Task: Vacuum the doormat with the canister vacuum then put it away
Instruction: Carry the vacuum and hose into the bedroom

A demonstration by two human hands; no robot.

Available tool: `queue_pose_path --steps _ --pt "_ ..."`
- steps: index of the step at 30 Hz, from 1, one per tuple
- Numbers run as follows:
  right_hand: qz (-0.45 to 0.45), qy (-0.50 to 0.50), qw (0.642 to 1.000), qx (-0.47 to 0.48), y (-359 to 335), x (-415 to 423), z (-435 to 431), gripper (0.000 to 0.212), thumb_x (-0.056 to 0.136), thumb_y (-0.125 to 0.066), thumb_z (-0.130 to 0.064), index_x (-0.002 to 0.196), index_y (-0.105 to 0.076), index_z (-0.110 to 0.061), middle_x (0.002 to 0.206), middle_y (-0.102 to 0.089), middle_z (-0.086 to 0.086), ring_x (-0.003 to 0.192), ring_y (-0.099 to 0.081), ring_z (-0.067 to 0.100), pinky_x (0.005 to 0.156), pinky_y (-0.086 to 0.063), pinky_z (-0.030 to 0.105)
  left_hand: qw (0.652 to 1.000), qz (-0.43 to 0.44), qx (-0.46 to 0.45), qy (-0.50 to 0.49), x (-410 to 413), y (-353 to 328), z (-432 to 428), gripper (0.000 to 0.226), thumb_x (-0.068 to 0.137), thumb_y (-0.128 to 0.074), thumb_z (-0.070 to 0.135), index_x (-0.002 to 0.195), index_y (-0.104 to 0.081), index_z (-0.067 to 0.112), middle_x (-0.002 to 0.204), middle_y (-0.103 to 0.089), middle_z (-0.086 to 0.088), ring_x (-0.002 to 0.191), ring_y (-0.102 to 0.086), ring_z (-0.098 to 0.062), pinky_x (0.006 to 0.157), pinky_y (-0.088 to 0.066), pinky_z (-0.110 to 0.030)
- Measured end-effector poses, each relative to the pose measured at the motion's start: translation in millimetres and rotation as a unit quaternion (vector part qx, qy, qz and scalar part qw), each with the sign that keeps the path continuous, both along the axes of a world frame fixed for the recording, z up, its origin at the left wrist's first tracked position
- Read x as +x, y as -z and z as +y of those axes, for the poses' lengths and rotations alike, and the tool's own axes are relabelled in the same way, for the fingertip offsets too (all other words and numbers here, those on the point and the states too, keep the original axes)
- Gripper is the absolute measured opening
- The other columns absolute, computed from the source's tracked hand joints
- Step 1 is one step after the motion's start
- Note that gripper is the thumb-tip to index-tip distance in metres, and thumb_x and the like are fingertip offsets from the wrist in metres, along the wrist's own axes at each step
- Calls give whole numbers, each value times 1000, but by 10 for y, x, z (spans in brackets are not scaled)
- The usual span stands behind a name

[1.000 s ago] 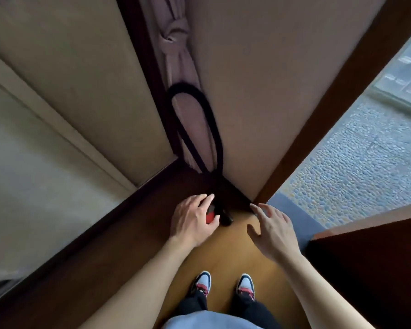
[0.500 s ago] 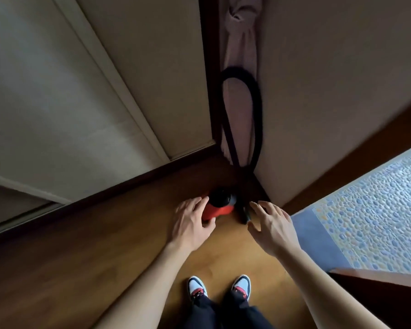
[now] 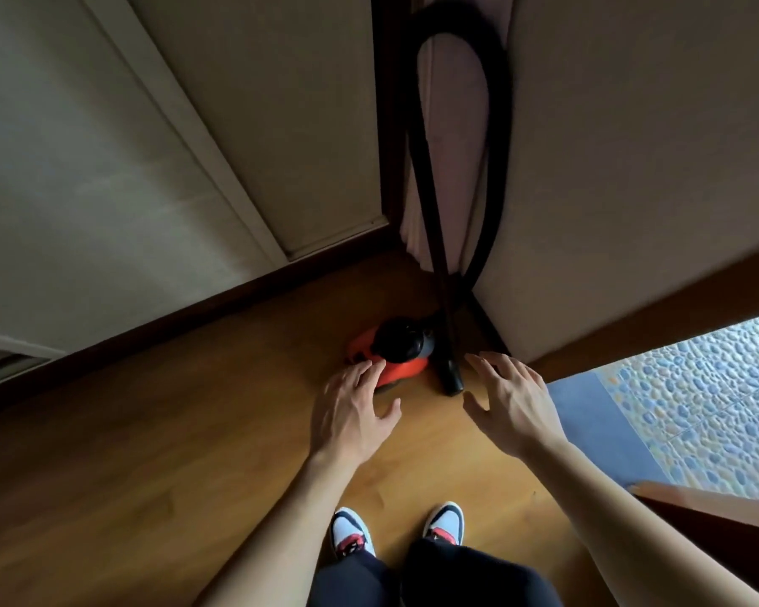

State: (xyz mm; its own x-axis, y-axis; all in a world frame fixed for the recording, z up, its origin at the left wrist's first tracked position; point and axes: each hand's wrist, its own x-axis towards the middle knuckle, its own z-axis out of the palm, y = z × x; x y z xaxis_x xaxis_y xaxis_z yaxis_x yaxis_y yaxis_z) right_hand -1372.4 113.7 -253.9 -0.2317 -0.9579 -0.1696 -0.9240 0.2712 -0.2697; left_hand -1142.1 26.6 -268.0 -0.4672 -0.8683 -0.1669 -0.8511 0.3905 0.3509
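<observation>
Head view, down onto a wooden floor (image 3: 172,453). Red vacuum (image 3: 402,368) with a black top, parked in the floor's far corner, close to the dark skirting (image 3: 193,319). Black hose (image 3: 498,168) looped upward from there against a pale curtain (image 3: 454,138) hanging in the corner, then back down beside a black nozzle (image 3: 450,378) standing on the floor just right of the vacuum. Left hand (image 3: 351,416) released, fingers straight and spread, fingertips (image 3: 375,366) over the vacuum's near edge; touching or just above it, cannot tell. Right hand (image 3: 511,409) likewise released, fingers spread, holding nothing, just beside the nozzle and apart from it. Blue pebble-patterned mat (image 3: 697,409) along the floor's right edge, near the right hand, well apart from the vacuum. Red-and-white shoes (image 3: 351,534) at the floor's near edge, toes toward the corner, dark trousers (image 3: 456,578) above them.
</observation>
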Motion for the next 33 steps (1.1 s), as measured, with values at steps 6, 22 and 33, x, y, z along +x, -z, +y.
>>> queue_pose_path --steps 6,22,33 --pt "-4 13 999 -29 1425 -123 -318 63 88 -45 -51 141 -56 -18 134 -62 5 122 -59 30 100 -50 46 999 16 -24 22 -252 1504 -336 68 82 -42 60 142 -48 27 140 -55 2 128 -52 -19 105 -44 -38" --pt "-12 70 967 -243 3952 -763 -1402 52 90 -65 -33 138 -55 -17 128 -63 7 111 -64 32 86 -54 42 984 137 -113 16 -887 4101 -1432 57 81 -66 53 130 -59 25 127 -62 8 118 -56 -13 99 -47 -29" --pt "-131 107 944 -282 4266 -928 -1688 60 94 -64 -39 148 -43 -24 135 -59 6 118 -60 26 89 -56 36 987 152 -45 1 -1044 4517 -1823 43 81 -58 67 100 -65 29 91 -72 10 85 -69 -12 65 -54 -27"
